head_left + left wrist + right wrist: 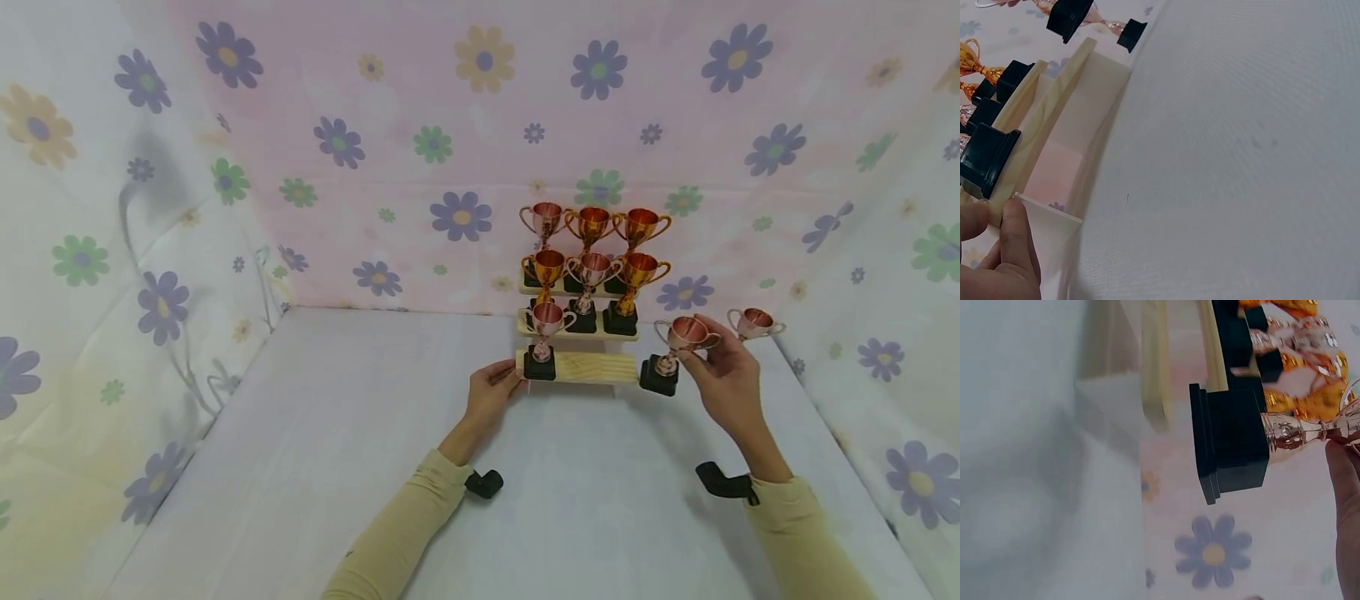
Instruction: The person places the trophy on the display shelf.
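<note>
A three-tier wooden stand (596, 367) carries small trophy cups in gold and rose gold on black bases. My left hand (492, 393) pinches the left end of its lowest board (1041, 134) between thumb and fingers. On that board's left end stands a rose-gold trophy (544, 329). My right hand (726, 375) holds another rose-gold trophy (666, 362) by its cup, just right of the lowest board. Its black base (1235, 440) is off the table and slightly tilted. Beyond the right hand, a further rose-gold trophy (753, 322) is partly hidden by that hand.
The stand is on a white table (360, 433) near the back. Flower-printed cloth (390, 150) hangs behind and on both sides. The upper tiers hold several trophies, such as a gold one (641, 271) at the middle tier's right end.
</note>
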`<state>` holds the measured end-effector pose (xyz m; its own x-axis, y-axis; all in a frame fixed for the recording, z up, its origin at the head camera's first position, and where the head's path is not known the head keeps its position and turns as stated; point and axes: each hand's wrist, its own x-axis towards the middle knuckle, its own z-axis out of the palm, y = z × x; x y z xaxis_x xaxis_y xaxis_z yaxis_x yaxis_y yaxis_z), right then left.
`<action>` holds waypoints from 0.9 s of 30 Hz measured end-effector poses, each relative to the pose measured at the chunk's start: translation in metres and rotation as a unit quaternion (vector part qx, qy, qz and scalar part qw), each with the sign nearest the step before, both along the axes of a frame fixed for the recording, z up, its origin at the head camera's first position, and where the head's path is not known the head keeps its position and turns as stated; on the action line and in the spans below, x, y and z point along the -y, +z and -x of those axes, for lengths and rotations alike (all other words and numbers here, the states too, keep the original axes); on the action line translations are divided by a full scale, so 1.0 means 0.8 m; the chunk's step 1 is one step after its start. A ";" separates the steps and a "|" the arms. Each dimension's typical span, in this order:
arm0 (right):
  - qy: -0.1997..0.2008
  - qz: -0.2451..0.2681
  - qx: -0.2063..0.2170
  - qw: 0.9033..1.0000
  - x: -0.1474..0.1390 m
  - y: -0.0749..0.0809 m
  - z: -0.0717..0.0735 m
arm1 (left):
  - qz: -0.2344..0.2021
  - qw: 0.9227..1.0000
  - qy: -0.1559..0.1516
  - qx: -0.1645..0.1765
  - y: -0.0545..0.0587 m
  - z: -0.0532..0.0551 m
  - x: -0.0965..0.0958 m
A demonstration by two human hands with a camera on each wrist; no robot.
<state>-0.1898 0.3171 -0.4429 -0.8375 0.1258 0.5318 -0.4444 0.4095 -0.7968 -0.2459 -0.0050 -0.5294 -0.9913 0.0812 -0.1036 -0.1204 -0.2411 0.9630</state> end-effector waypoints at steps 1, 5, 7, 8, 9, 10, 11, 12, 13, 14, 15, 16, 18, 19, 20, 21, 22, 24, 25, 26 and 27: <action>0.016 0.002 0.001 1.000 0.007 -0.001 0.002 | 0.000 1.000 0.000 0.001 0.000 0.000 0.000; 0.067 0.015 0.011 0.998 0.030 -0.004 0.011 | 0.001 1.000 0.000 -0.001 -0.001 0.000 0.000; 0.085 0.018 0.020 0.996 0.039 -0.006 0.014 | 0.005 1.000 0.000 -0.002 -0.001 0.000 0.000; 0.095 0.020 0.024 0.995 0.044 -0.007 0.016 | 0.007 1.000 0.000 -0.003 -0.001 0.000 0.000; 0.105 0.022 0.026 0.994 0.047 -0.009 0.018 | 0.009 1.000 0.000 -0.003 -0.001 -0.001 0.000; 0.114 0.023 0.028 0.993 0.051 -0.010 0.020 | 0.011 1.000 -0.001 -0.003 -0.001 -0.001 0.000; 0.122 0.024 0.029 0.992 0.055 -0.011 0.022 | 0.012 1.000 -0.001 0.000 -0.001 -0.001 0.000; 0.129 0.026 0.031 0.991 0.058 -0.011 0.024 | 0.011 1.000 -0.001 0.001 -0.001 -0.001 0.001; 0.134 0.026 0.031 0.990 0.060 -0.012 0.026 | 0.012 1.000 -0.001 -0.002 -0.001 -0.001 0.001; 0.138 0.028 0.031 0.989 0.063 -0.012 0.028 | 0.011 1.000 -0.001 -0.001 -0.001 -0.001 0.001; 0.141 0.028 0.031 0.989 0.065 -0.012 0.030 | 0.010 1.000 -0.001 -0.001 -0.002 -0.001 0.000; 0.144 0.028 0.031 0.989 0.067 -0.013 0.033 | 0.009 1.000 -0.001 -0.001 -0.002 0.000 0.001; 0.149 0.030 0.032 0.988 0.071 -0.013 0.037 | 0.008 1.000 -0.002 0.001 -0.003 0.000 0.001; 0.153 0.032 0.034 0.987 0.073 -0.013 0.040 | 0.007 1.000 -0.002 0.001 -0.003 0.000 0.001; 0.158 0.033 0.035 0.986 0.075 -0.013 0.043 | 0.006 1.000 -0.001 0.003 -0.002 0.000 0.001; 0.162 0.033 0.036 0.986 0.077 -0.013 0.045 | 0.005 1.000 -0.002 0.003 -0.003 0.000 0.001; 0.165 0.034 0.038 0.985 0.078 -0.014 0.048 | 0.005 1.000 -0.002 0.003 -0.003 0.000 0.001; 0.171 0.035 0.041 0.984 0.081 -0.015 0.054 | 0.004 1.000 -0.002 0.003 -0.003 0.000 0.001; 0.173 0.032 0.041 0.984 0.082 -0.015 0.056 | 0.005 1.000 -0.003 0.002 -0.003 0.000 0.001; 0.174 0.030 0.041 0.983 0.083 -0.016 0.058 | 0.006 1.000 -0.003 0.002 -0.003 0.000 0.001; 0.174 0.029 0.041 0.984 0.084 -0.016 0.060 | 0.007 1.000 -0.005 0.002 -0.003 0.000 0.001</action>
<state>-0.2381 0.2502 -0.4557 -0.8746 -0.1474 0.4619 -0.4836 0.1967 -0.8529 -0.2461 -0.0060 -0.5320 -0.9902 0.0886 -0.1078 -0.1254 -0.2262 0.9660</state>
